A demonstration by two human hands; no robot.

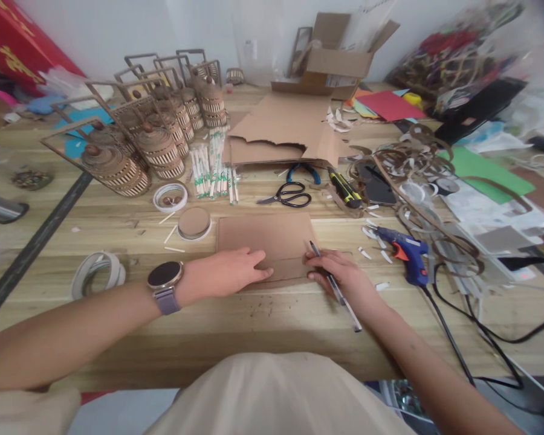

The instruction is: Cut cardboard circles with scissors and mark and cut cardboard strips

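A flat piece of brown cardboard [267, 232] lies on the wooden table in front of me, with a line or crease running across its nearer part. My left hand [231, 272] rests on its left side, fingers apart and holding nothing. At the right edge of the cardboard, my right hand [342, 275] grips a pen [351, 317] whose upper end points away from me; its fingertips touch the cardboard. Just behind the sheet are black-handled scissors [294, 196]. To the left sits a round cardboard disc [194, 223] on a white ring.
Several woven lantern-like pieces [161, 151] stand at back left, beside wrapped sticks [213, 166]. A blue glue gun [410, 254] with its cable lies right, near a utility knife [344, 188] and coiled brown strips [417, 157]. A cardboard box [338, 63] stands behind. White rings [97, 275] lie left.
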